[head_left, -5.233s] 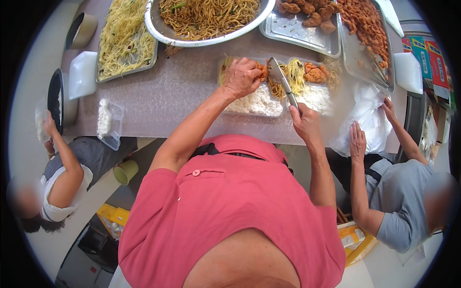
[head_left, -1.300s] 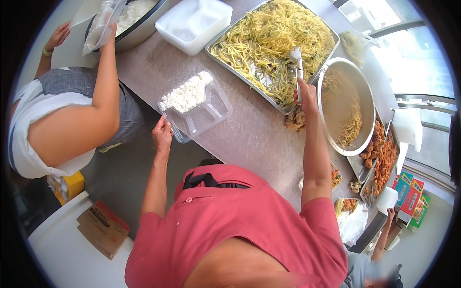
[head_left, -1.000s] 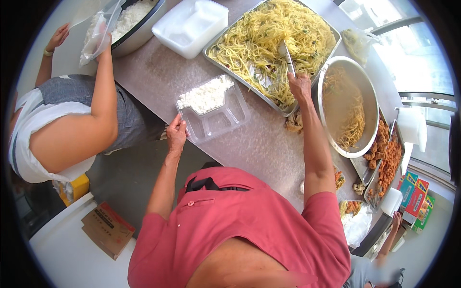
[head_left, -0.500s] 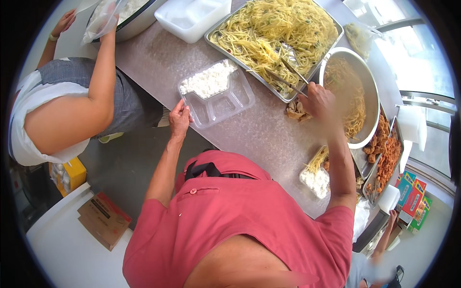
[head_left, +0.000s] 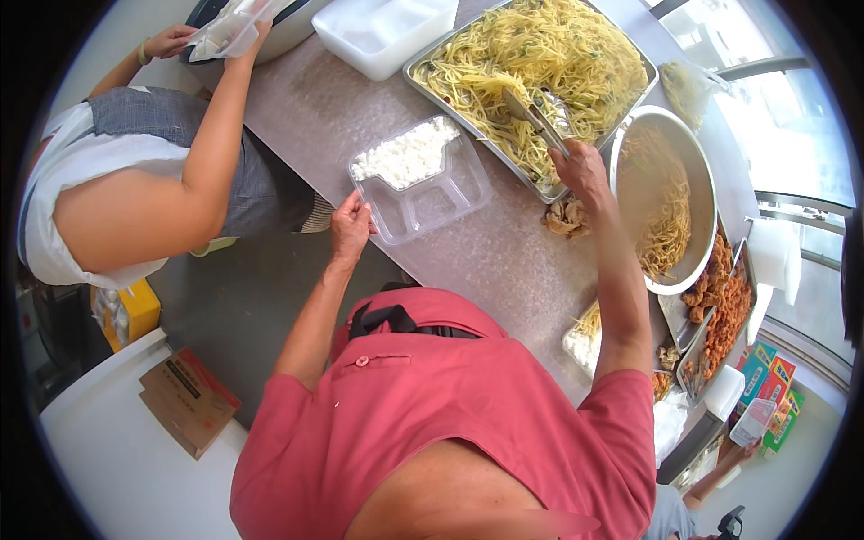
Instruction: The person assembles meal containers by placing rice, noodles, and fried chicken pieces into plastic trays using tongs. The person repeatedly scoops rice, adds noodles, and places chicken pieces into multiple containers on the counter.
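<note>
My left hand (head_left: 351, 227) pinches the near left corner of a clear compartment tray (head_left: 421, 212) on the metal table. White rice (head_left: 407, 155) fills the tray's large far compartment, while its smaller compartments hold nothing. My right hand (head_left: 580, 169) grips metal tongs (head_left: 533, 119), whose jaws reach into yellow shreds with green bits (head_left: 549, 45) heaped in a big metal pan (head_left: 504, 155). Whether the jaws pinch any shreds I cannot tell. Below my right wrist lies a small crumpled brownish heap (head_left: 567, 218). Partly behind my right forearm sits another filled container (head_left: 583, 342).
A white-rimmed basin (head_left: 711, 189) of brown noodles stands right of the pan, with trays of reddish-brown food (head_left: 727, 306) beyond. White containers (head_left: 382, 36) sit at the far edge. At left a co-worker's arm (head_left: 211, 162) holds a clear container (head_left: 236, 31); another person's hand (head_left: 745, 450) is lower right.
My right hand has moved slightly up and left, and the tongs' jaws have come closer together. My left hand still holds the tray. The co-worker's container has shifted right.
</note>
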{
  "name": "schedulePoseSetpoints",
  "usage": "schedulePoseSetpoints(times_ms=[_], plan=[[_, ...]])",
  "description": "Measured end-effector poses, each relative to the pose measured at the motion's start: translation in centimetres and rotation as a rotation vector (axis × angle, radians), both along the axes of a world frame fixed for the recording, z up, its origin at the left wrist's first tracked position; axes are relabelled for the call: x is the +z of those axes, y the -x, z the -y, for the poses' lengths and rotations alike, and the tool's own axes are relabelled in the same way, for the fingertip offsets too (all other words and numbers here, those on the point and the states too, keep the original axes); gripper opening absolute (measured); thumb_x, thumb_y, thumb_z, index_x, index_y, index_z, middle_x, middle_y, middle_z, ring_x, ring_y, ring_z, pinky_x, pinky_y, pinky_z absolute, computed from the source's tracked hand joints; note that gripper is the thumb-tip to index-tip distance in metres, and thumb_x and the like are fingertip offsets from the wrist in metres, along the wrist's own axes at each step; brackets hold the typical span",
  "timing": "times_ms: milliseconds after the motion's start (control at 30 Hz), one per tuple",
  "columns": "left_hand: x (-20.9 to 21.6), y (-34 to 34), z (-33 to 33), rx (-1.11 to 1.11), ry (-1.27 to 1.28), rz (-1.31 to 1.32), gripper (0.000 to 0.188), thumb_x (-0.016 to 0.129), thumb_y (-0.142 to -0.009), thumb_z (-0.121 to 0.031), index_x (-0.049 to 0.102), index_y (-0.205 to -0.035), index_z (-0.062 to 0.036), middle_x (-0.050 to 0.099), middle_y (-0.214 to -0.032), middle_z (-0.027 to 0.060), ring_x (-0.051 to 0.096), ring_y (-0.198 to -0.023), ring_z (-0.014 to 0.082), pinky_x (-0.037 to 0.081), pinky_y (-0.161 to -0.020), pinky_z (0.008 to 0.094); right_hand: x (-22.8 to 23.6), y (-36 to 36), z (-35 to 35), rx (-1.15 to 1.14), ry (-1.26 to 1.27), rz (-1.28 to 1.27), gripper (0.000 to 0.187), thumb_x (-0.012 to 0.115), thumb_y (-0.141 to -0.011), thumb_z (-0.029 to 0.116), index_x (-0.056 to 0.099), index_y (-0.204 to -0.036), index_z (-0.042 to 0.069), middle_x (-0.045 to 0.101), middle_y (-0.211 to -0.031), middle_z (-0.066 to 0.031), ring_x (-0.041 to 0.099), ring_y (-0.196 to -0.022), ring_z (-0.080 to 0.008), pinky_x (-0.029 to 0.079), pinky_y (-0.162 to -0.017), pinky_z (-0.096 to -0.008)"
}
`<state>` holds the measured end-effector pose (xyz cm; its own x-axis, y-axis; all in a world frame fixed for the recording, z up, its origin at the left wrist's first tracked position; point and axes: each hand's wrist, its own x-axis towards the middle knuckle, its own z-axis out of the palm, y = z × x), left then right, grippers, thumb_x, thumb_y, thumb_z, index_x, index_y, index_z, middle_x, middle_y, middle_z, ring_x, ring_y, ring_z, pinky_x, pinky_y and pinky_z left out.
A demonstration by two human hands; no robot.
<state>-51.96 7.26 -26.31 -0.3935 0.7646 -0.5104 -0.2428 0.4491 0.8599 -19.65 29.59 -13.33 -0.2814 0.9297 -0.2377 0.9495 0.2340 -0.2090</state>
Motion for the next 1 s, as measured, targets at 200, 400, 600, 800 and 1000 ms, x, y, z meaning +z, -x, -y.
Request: schedulePoseSetpoints(times_ms=[200, 400, 600, 800, 1000], plan=[[0.7, -0.9, 0.3, -0.005, -0.002, 0.018, 0.039, 0.052, -0.088, -0.001, 0.046, -0.126, 0.0033, 0.052, -0.071, 0.0002, 0.051, -0.055, 0.0051, 0.051, -0.047, 0.0211, 1.5, 0.2, 2.1, -0.178, 0.107, -0.157, 0.033, 0.064, -0.080, 0.030, 0.062, -0.081, -0.003, 0.056, -0.060, -0.0197, 0.058, -0.057, -0.0289, 0.044, -0.056, -0.0394], [0.2, -1.2, 0.4, 0.006, -0.047, -0.005, 0.039, 0.052, -0.087, -0.001, 0.047, -0.125, 0.0046, 0.053, -0.067, 0.0017, 0.053, -0.051, 0.0069, 0.050, -0.045, 0.0225, 3.2, 0.5, 3.9, -0.154, 0.055, -0.212, 0.033, 0.063, -0.081, 0.030, 0.061, -0.081, -0.003, 0.054, -0.057, -0.0173, 0.053, -0.052, -0.0240, 0.043, -0.054, -0.0375], [0.2, -1.0, 0.4, 0.022, -0.078, 0.005, 0.038, 0.053, -0.086, -0.001, 0.048, -0.123, 0.0057, 0.053, -0.064, 0.0018, 0.054, -0.048, 0.0077, 0.049, -0.043, 0.0233, 4.9, 1.2, 6.0, -0.129, 0.018, -0.311, 0.026, 0.066, -0.081, 0.023, 0.060, -0.082, -0.003, 0.051, -0.054, -0.0124, 0.049, -0.049, -0.0148, 0.041, -0.050, -0.0323], [0.2, -0.8, 0.6, 0.035, -0.084, 0.007, 0.036, 0.053, -0.086, -0.002, 0.048, -0.121, 0.0065, 0.054, -0.064, 0.0018, 0.055, -0.048, 0.0081, 0.050, -0.043, 0.0235, 7.5, 3.0, 9.9, -0.100, 0.018, -0.433, 0.021, 0.068, -0.080, 0.017, 0.059, -0.084, -0.002, 0.052, -0.055, -0.0114, 0.049, -0.049, -0.0154, 0.041, -0.050, -0.0305], [1.4, -0.5, 0.4, -0.002, -0.037, 0.008, 0.038, 0.053, -0.087, -0.003, 0.046, -0.124, 0.0059, 0.052, -0.068, 0.0010, 0.052, -0.053, 0.0063, 0.051, -0.046, 0.0224, 4.0, 2.6, 13.2, 0.024, -0.088, -0.486, 0.023, 0.069, -0.078, 0.014, 0.057, -0.090, -0.001, 0.057, -0.068, -0.0158, 0.058, -0.057, -0.0277, 0.046, -0.054, -0.0341]])
